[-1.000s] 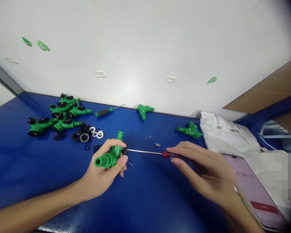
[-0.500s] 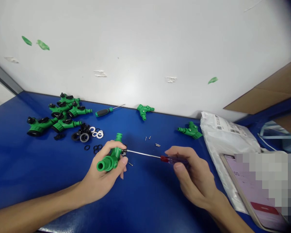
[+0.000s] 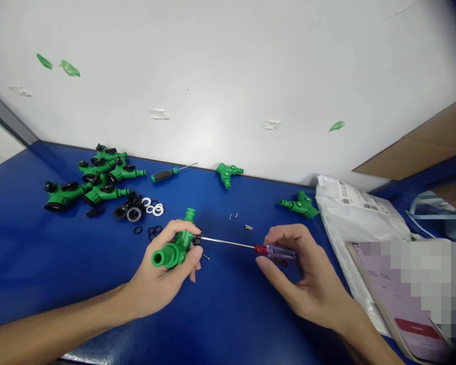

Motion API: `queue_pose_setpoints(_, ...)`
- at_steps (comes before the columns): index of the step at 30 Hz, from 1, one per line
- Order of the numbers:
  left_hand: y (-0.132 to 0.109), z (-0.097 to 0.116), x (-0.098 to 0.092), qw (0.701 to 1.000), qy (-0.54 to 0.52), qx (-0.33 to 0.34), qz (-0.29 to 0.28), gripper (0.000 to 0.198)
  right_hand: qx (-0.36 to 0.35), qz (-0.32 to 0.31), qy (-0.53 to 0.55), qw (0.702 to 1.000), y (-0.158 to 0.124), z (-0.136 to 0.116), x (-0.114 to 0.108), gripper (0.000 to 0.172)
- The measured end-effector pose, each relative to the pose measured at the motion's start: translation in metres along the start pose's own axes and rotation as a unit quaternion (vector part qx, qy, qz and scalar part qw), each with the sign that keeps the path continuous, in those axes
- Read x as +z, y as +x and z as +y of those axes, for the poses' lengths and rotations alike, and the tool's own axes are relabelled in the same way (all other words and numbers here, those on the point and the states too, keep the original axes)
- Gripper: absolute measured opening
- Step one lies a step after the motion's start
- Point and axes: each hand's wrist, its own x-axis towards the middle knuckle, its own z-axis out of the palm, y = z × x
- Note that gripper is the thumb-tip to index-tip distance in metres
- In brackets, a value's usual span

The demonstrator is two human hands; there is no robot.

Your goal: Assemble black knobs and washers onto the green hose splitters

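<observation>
Over table [image 3: 228, 309], my left hand [image 3: 155, 281] grips splitter [image 3: 171, 255]; right hand [image 3: 313, 289] loose about screwdriver [image 3: 275, 252] — can't tell if gripping. Tip [image 3: 203, 238] at black knob [image 3: 197, 240]: screwing, I judge — next turn wants straight line.

At lower right, the right hand [image 3: 307, 284] drew clear of the phone [image 3: 395, 299]. Right of centre, more of the screwdriver handle [image 3: 276, 252] came into view.
</observation>
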Motion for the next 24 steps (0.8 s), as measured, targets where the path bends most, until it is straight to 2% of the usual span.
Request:
queue_pose_setpoints(2, 0.0000, -0.0007, -0.0008, 1.000, 0.000, 0.002, 0.004, 0.014, -0.011, 0.014, 0.006, 1.000, -0.0010, -0.0004, 0.0011, 0.010)
queue_pose_setpoints(5, 0.0002, -0.0006, -0.0011, 1.000, 0.007, 0.019, 0.007, 0.016, -0.033, 0.040, -0.040, 0.998, -0.0007, -0.0002, 0.0010, 0.008)
queue_pose_setpoints(8, 0.0005, -0.0002, -0.0007, 0.999, 0.014, 0.030, 0.005, 0.015, -0.030, 0.010, -0.063, 0.998, 0.0002, -0.0012, -0.0007, 0.010)
queue_pose_setpoints(11, 0.0006, -0.0002, -0.0009, 1.000, 0.012, 0.019, 0.006, 0.015, -0.015, -0.007, -0.018, 1.000, -0.0010, -0.0026, -0.0013, 0.011)
queue_pose_setpoints(14, -0.0004, 0.0004, -0.0018, 1.000, 0.014, 0.024, 0.009, 0.016, -0.026, 0.012, -0.009, 1.000, -0.0027, -0.0026, -0.0014, 0.011)
queue_pose_setpoints(17, -0.0022, 0.0020, -0.0020, 0.998, 0.036, 0.048, 0.014, 0.018, -0.046, 0.029, -0.059, 0.997, -0.0023, -0.0023, -0.0031, 0.005)
queue_pose_setpoints(21, -0.0024, 0.0029, -0.0013, 0.998, 0.041, 0.054, 0.012, 0.017, -0.042, -0.001, -0.058, 0.997, -0.0009, -0.0042, -0.0039, 0.005)
queue_pose_setpoints(24, -0.0003, 0.0020, -0.0014, 0.999, 0.011, 0.033, 0.015, 0.016, -0.014, -0.022, -0.011, 1.000, -0.0014, -0.0045, -0.0006, 0.014)
